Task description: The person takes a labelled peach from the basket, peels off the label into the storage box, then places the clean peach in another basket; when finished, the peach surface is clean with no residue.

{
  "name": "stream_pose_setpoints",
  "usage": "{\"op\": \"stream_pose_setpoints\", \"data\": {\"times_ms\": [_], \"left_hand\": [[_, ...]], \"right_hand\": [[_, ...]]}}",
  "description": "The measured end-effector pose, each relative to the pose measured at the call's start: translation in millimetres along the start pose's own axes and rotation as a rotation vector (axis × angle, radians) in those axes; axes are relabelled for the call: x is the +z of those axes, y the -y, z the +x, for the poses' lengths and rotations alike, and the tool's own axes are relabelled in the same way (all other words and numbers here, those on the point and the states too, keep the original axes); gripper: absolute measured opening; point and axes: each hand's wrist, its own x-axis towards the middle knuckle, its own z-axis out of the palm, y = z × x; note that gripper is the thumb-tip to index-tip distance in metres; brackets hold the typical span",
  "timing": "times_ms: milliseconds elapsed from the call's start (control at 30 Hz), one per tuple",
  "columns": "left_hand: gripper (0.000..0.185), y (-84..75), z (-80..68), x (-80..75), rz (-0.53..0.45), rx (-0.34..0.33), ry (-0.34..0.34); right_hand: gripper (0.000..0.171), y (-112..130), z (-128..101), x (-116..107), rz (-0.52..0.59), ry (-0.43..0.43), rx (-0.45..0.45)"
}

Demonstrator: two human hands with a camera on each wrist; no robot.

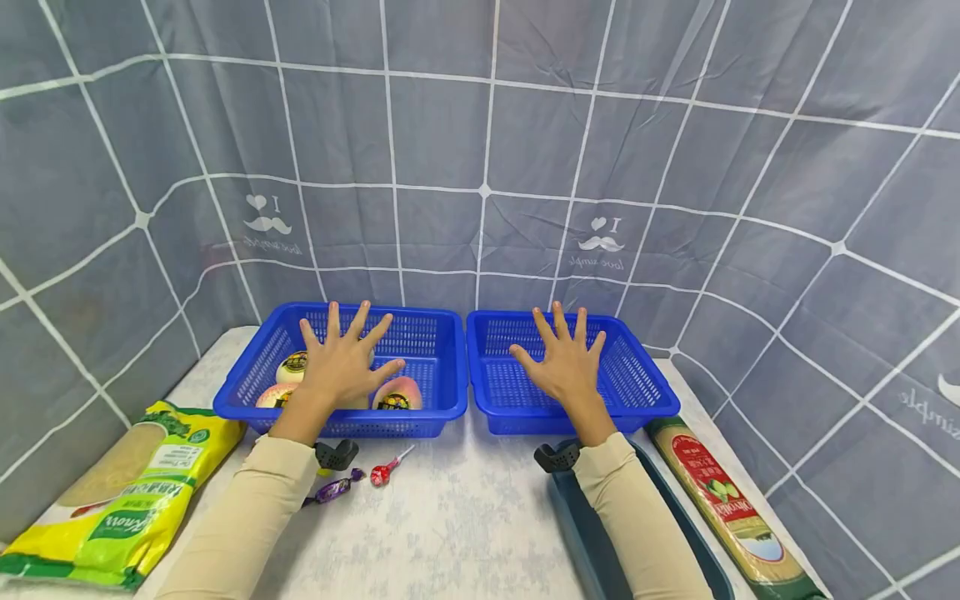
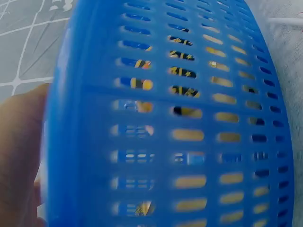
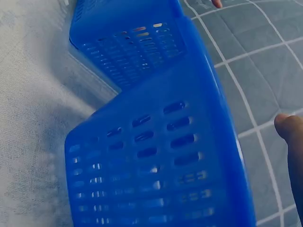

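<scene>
Two bare hands, fingers spread flat, palms down, side by side but well apart, each hovering over its own blue basket. Left hand point(image 1: 341, 362) splayed above the left basket point(image 1: 435, 333), holding nothing; whether touching the fruit below cannot be told. Under and around that hand, three round pinkish fruits with dark labels: one point(image 1: 292, 367) just left of the hand, one point(image 1: 274, 396) by the wrist, one point(image 1: 397, 393) just right of the thumb. Right hand point(image 1: 564, 362) likewise splayed over the right basket point(image 1: 645, 375), gripping nothing. Baskets touching along their inner rims between the two hands. Just behind the left wrist, on the table point(image 1: 450, 517): a purple wrapped candy point(image 1: 333, 488) and a red lollipop point(image 1: 386, 471). Far left of the left forearm, a yellow-green packet point(image 1: 120, 492). Under the right forearm, a dark tray point(image 1: 577, 525); just right of it, a long pasta pack point(image 1: 723, 500). Grey checked cloth point(image 1: 480, 125) beyond both hands. Wrist views filled by blurred blue mesh walls point(image 2: 189, 123) point(image 3: 156, 142), with a fingertip point(image 3: 289, 130) at the right edge.
</scene>
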Motion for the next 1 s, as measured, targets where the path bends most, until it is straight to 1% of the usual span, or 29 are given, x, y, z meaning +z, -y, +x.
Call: {"op": "stream_pose_setpoints", "data": {"times_ms": [100, 167, 200, 267, 333, 400, 433, 500, 567, 600, 667, 800, 867, 967, 1000], "left_hand": [[0.09, 1.7, -0.5, -5.5, -0.024, 0.007, 0.018], [0.091, 7.9, -6.1, -14.2, -0.064, 0.021, 0.033], [0.091, 14.3, -11.2, -19.7, -0.097, 0.03, 0.038], [0.093, 33.8, -25.6, -31.2, -0.174, 0.047, 0.029], [0.096, 60.3, -45.2, -40.6, -0.239, 0.049, 0.003], [0.1, 89.0, -67.4, -43.5, -0.307, 0.024, -0.023], [0.102, 102.9, -78.3, -42.0, -0.339, 0.008, -0.038], [0.105, 126.7, -96.8, -34.8, -0.387, -0.03, -0.039], [0.105, 144.0, -111.8, -27.0, -0.414, -0.075, -0.027], [0.103, 149.8, -116.9, -22.8, -0.421, -0.094, -0.021], [0.097, 155.5, -122.9, -15.2, -0.419, -0.124, -0.009], [0.088, 155.9, -126.7, -6.9, -0.421, -0.179, 0.016], [0.088, 156.0, -127.6, -5.7, -0.426, -0.202, 0.032], [0.087, 155.9, -129.7, -4.5, -0.438, -0.228, 0.043], [0.087, 155.6, -130.6, -3.9, -0.444, -0.234, 0.043]], "right_hand": [[0.086, -0.2, 1.7, -4.1, -0.008, 0.0, -0.021], [0.086, 4.9, 5.4, -10.0, -0.006, 0.016, -0.059], [0.085, 10.1, 8.4, -14.3, 0.007, 0.032, -0.095], [0.082, 25.4, 17.0, -23.9, 0.062, 0.084, -0.186], [0.08, 45.8, 27.7, -33.2, 0.141, 0.174, -0.297], [0.077, 67.9, 38.6, -37.8, 0.222, 0.297, -0.424], [0.075, 78.3, 43.4, -38.0, 0.264, 0.368, -0.476], [0.073, 96.5, 51.6, -34.4, 0.313, 0.512, -0.565], [0.074, 113.8, 59.7, -26.1, 0.351, 0.638, -0.623], [0.076, 121.0, 62.4, -21.5, 0.368, 0.694, -0.632], [0.08, 131.8, 66.2, -10.9, 0.392, 0.788, -0.637], [0.09, 145.1, 67.0, 8.2, 0.434, 0.932, -0.587], [0.092, 149.5, 65.8, 16.2, 0.458, 0.979, -0.559], [0.089, 154.7, 63.2, 25.7, 0.472, 1.019, -0.533], [0.087, 155.7, 62.3, 28.4, 0.469, 1.027, -0.536]]}}
